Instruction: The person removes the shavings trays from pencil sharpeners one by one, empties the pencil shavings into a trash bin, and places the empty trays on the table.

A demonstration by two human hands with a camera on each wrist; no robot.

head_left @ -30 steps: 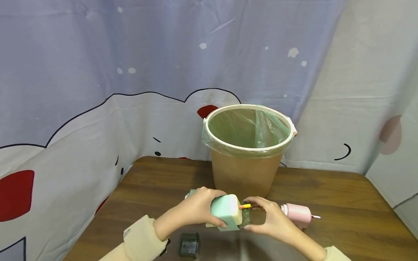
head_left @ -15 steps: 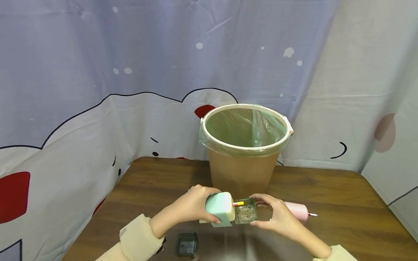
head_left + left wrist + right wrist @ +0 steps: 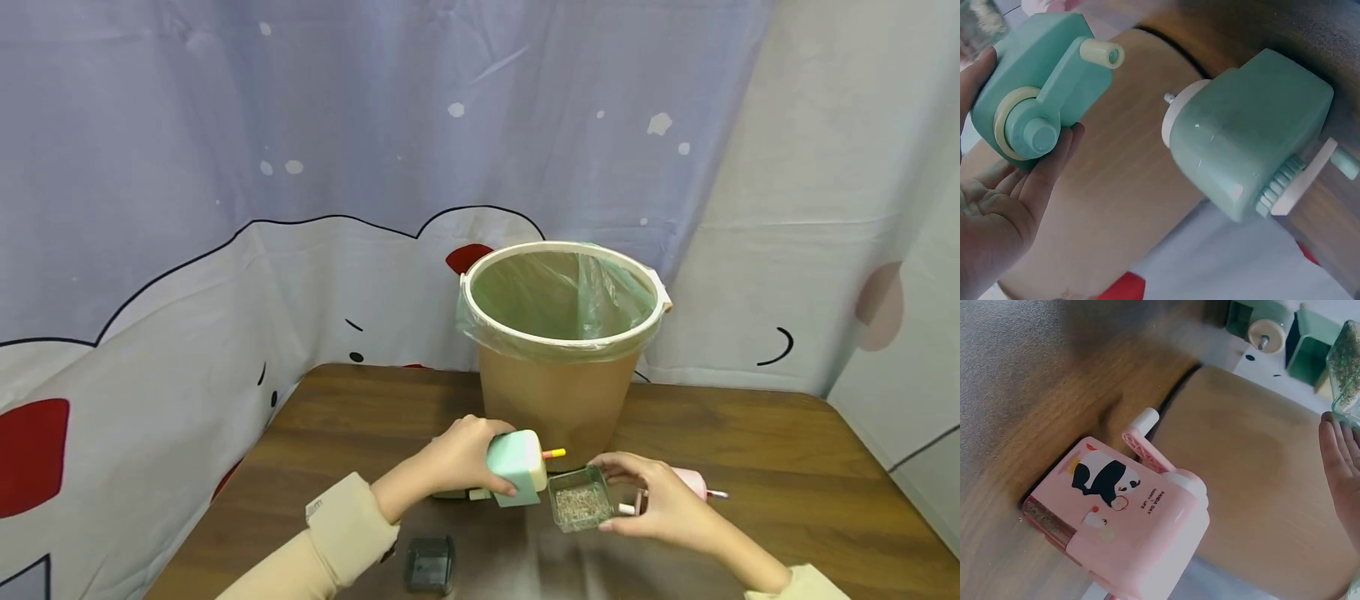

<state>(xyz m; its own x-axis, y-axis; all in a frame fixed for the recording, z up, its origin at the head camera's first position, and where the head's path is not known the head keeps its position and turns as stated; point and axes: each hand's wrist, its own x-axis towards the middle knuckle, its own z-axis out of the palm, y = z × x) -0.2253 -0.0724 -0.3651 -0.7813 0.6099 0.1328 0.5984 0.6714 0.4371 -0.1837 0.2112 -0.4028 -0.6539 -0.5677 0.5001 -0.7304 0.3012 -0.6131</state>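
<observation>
Mint sharpener (image 3: pixel 514 465) gripped in left hand (image 3: pixel 463 457), shavings tray (image 3: pixel 580 502) pinched in right hand (image 3: pixel 654 504), bin (image 3: pixel 551 387) just parked far side.

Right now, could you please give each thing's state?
Mint sharpener: gripped by left hand, compartment open
Yellow-tipped stick: jutting from sharpener
Clear tray: pinched by right hand, holding shavings
Bin: open, lined
Pink sharpener: on table, shavings inside
Green sharpener: on table, unheld
Dark tray: on table, contents unclear

Mint sharpener (image 3: pixel 517 461) in head, left-wrist views
</observation>
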